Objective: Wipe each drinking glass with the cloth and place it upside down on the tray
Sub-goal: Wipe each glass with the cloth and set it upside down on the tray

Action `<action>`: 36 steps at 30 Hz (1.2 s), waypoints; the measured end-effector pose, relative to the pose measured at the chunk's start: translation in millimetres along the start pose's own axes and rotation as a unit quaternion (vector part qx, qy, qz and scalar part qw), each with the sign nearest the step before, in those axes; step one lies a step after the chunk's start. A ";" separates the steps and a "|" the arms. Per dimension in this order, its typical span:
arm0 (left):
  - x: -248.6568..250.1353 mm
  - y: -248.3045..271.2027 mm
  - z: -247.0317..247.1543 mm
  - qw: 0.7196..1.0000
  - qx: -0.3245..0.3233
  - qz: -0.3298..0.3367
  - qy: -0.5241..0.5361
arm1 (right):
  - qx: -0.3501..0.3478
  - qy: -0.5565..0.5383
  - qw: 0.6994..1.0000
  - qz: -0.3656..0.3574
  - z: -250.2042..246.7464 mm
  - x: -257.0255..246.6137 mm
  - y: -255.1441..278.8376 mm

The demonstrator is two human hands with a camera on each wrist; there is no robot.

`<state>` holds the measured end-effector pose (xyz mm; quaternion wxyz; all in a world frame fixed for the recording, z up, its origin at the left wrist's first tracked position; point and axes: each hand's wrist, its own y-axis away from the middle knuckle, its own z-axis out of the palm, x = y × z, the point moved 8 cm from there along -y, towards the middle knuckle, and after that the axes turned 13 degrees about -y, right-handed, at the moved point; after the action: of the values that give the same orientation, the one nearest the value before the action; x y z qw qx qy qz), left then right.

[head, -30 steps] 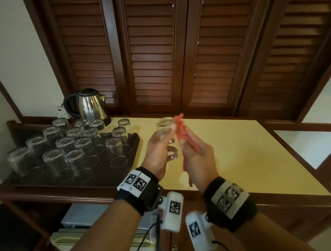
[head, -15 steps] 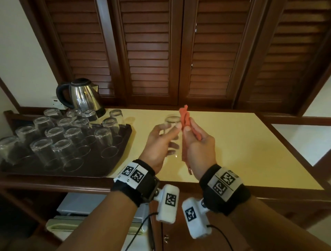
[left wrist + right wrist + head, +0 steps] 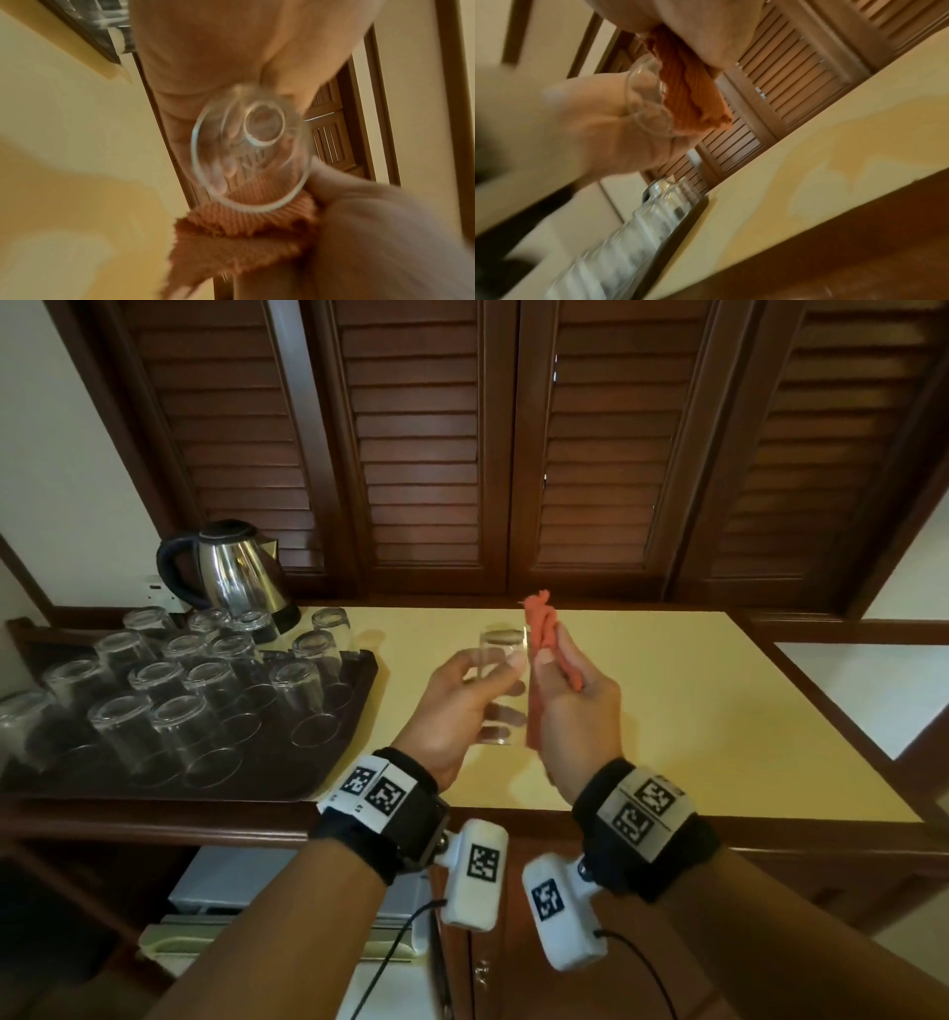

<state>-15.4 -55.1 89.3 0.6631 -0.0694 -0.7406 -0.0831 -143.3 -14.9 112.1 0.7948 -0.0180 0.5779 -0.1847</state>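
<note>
Glass point(image 3: 500, 690) held above counter in curled left hand point(image 3: 457, 706), steadied for wiping | right hand point(image 3: 575, 711) grips cloth point(image 3: 544, 649) against its side | tray point(image 3: 328, 752) left.

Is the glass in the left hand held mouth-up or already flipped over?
Flipped: the held glass has its thick base on top and its open rim faces the left wrist camera. The left hand grips its side.

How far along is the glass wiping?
Nearly done, it seems. The tray holds many glasses upside down. The left hand grips one glass; the right hand presses the cloth against it. No other loose glass shows.
</note>
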 end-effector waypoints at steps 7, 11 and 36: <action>2.9 6.6 0.1 0.999 -0.029 -0.017 -0.013 | 0.005 -0.006 1.000 0.006 1.6 1.4 5.0; 0.2 5.7 -13.7 0.999 0.032 -0.018 0.019 | -0.048 0.039 0.998 0.020 18.1 8.0 24.9; -3.5 13.6 -13.5 0.999 0.002 -0.032 0.027 | -0.021 0.023 0.999 0.016 20.5 1.0 27.2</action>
<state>1.0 -44.8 87.7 0.6800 -0.0421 -0.7245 -0.1049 -116.7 6.3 111.4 0.7834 -0.0215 0.6002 -0.1600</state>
